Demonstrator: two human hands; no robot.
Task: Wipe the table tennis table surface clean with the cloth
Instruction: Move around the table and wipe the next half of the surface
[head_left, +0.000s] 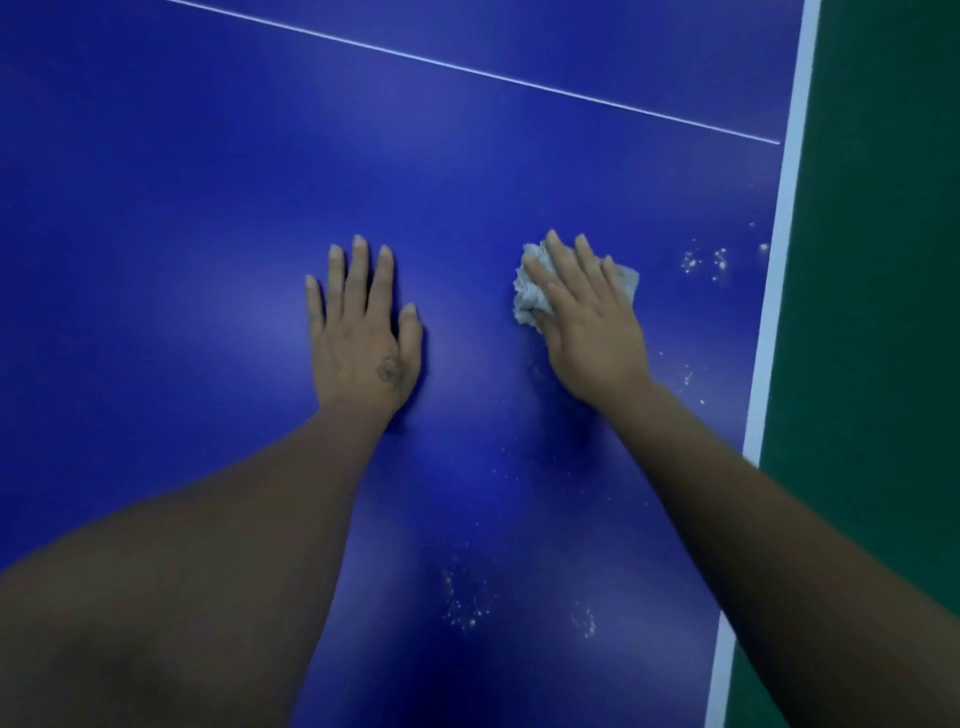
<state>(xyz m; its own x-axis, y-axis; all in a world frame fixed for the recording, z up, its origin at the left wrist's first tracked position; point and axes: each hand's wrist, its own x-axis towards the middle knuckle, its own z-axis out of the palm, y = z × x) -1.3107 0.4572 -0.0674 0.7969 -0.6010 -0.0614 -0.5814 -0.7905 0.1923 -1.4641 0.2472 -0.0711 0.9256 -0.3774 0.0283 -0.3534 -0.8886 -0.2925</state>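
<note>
The right hand (587, 317) presses flat, fingers straight, on the crumpled cloth (530, 291), pinning it to the blue table surface (208, 208). The nearest white specks (706, 262) lie just to its right, toward the white edge line (779, 249); more lie nearer the person. The left hand (363, 332) rests open on the table, farther from them.

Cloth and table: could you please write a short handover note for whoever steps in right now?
Left hand: flat on the blue table, fingers straight, holding nothing.
Right hand: fingers pressing the crumpled grey cloth onto the table near its right edge.
Done: the area around the left hand looks free of specks.
Left: white specks right of the cloth, a patch near the bottom between the arms, and a few by the right wrist.
</note>
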